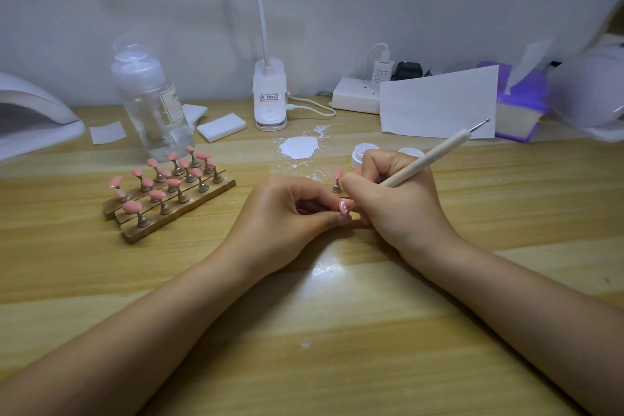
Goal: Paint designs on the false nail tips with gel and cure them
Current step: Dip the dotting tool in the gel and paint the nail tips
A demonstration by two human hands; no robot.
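My left hand (287, 213) pinches a small stand that carries a pink nail tip (345, 205) with white marks on it. My right hand (395, 199) grips a beige dotting tool (435, 157); its lower end points down at that tip and is hidden by my fingers. Another pink tip on a gold stand (337, 179) stands just behind my hands. A wooden holder (175, 209) with several pink tips on stands sits to the left. A white gel jar (364, 154) is behind my right hand.
A patch of white gel (299, 147) lies on the wooden table (337, 331). A clear bottle (152, 101), white pads, a clip lamp base (270, 94), a power strip (356, 96), white paper (439, 105) and two curing lamps, one far left (30, 111) and one far right (587, 94), line the back.
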